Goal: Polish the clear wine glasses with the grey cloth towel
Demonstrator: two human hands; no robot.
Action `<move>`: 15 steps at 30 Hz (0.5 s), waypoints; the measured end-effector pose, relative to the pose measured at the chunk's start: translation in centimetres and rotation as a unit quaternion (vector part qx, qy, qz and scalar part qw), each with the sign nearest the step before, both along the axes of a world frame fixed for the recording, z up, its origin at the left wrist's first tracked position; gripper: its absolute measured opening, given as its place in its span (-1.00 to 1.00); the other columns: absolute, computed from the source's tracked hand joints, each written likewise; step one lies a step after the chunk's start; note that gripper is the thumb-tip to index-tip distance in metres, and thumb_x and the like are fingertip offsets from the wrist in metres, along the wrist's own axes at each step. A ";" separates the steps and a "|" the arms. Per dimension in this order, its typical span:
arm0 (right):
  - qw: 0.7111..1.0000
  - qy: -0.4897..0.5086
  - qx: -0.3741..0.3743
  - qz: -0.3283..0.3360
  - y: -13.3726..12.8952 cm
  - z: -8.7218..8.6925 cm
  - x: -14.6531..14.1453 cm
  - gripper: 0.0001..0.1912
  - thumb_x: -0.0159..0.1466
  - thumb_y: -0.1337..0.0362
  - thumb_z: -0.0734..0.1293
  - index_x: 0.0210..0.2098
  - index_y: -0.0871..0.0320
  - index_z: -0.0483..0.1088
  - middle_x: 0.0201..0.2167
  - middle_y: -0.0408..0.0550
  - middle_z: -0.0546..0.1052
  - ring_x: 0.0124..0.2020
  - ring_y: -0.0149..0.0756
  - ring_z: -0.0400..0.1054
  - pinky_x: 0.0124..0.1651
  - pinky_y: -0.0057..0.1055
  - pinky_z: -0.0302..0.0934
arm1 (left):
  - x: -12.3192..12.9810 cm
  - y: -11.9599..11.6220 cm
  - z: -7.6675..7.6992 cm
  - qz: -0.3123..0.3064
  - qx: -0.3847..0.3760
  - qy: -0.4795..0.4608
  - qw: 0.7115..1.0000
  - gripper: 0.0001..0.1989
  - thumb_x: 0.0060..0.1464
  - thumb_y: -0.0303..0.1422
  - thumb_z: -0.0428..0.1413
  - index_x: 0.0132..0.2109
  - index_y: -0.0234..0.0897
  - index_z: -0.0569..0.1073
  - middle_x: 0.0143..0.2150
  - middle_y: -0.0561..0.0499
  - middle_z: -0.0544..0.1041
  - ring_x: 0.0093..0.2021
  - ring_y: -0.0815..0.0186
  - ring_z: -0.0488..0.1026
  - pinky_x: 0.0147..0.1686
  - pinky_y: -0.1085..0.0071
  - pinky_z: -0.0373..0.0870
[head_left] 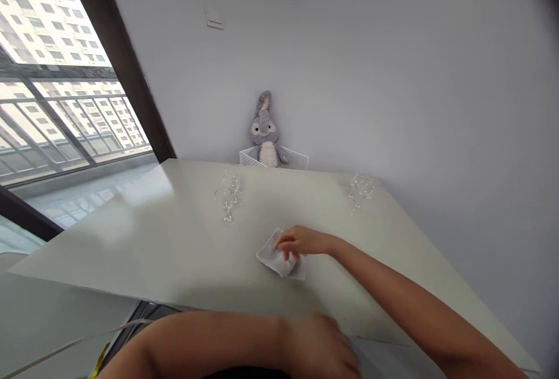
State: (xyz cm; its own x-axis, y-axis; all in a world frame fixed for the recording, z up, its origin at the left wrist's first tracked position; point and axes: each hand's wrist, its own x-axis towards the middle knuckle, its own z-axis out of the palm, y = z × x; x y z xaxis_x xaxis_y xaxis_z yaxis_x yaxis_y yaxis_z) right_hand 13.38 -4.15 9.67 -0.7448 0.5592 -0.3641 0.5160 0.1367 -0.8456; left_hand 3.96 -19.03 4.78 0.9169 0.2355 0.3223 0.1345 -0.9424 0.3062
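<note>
A white napkin [274,257] lies on the pale, glossy worktop [174,245], under and just to the left of the right hand [293,241]. The right forearm reaches in from the lower right, so the hand covers the napkin's upper right part while its left side and near edge stick out clear of the fingers. The hand is partly curled, palm down, with the fingers bent toward the napkin. Some of the fingers are blurred, and I cannot tell whether they pinch it or only press on it.

The napkin is plain and unpatterned, creased, and set askew. One corner points to the far side, another to the left, and a flatter, greyer flap shows below the fingers on the right. Whether it is paper or fabric cannot be made out.

The left hand [321,347] is at the near edge of the worktop, well apart from the napkin and nearer the body. It is blurred and cut by the frame, so I cannot tell how far open it is or whether it holds anything.

Beyond the napkin, clear glassware [228,216] stands to the left and more glassware to the right. A grey plush toy [268,155] sits in a white perforated basket [299,161] against the wall.
</note>
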 end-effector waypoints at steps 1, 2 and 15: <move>0.998 0.023 0.025 -0.055 -0.2 -0.4 1.9 -0.67 0.17 0.12 0.19 -0.25 0.23 0.40 -0.46 -0.08 0.48 -0.64 -0.51 0.25 -0.62 -0.59 0.00 | -1.6 1.6 -0.3 0.041 -0.057 -0.054 0.996 -0.91 0.06 -0.34 0.02 -0.32 -0.13 0.42 -0.38 -0.01 0.47 -0.35 0.33 0.41 -0.35 0.39 0.37; 0.994 0.031 0.037 -0.094 -0.8 -0.9 3.4 -0.68 0.18 0.13 0.17 -0.25 0.23 0.39 -0.47 -0.08 0.47 -0.65 -0.51 0.23 -0.63 -0.58 -0.01 | -3.4 3.2 -0.5 0.111 -0.129 -0.131 0.977 -0.91 0.06 -0.35 0.01 -0.34 -0.14 0.42 -0.45 0.01 0.46 -0.41 0.34 0.41 -0.39 0.40 0.37; 0.854 -0.179 0.489 -0.016 -4.5 -6.6 -2.8 -0.49 0.03 -0.07 0.29 -0.24 0.25 0.37 -0.26 0.14 0.42 -0.33 -0.13 0.32 -0.34 -0.26 0.21 | -15.0 16.4 -0.7 0.304 -0.660 -0.643 0.242 -0.72 0.12 -0.11 -0.17 -0.12 -0.17 0.11 -0.05 -0.23 0.33 -0.17 0.18 0.45 -0.43 0.26 0.44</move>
